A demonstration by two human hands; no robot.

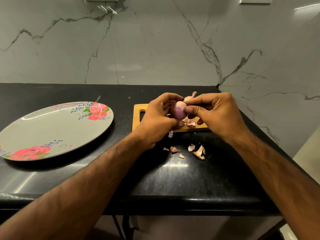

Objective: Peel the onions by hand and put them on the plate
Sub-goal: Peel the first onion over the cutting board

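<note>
– Purple and glossy below, pale and papery above: the small purple onion is about half stripped. It is held in the air over the light wooden cutting board, between both hands.

– Which hand holds and which peels?

– The left hand grips it, fingers curled over the top and thumb underneath, I think to steady it. The right hand pinches the pale skin between thumb and forefinger, close to the dry stalk end that pokes up behind the knuckles.

– Why over the board?

– Probably so the scraps drop there; a few pink flakes lie on it under the hands. Other torn papery skins lie on the black stone worktop, nearer the person.

– And the plate?

– The round grey plate with red roses sits on the worktop to the left, well apart from the board, with nothing on it. I'd say that keeps peelings off it.

– Any other onions?

– None I can see; the hands hide part of the board. This one needs its remaining skin and stalk end off first.
</note>
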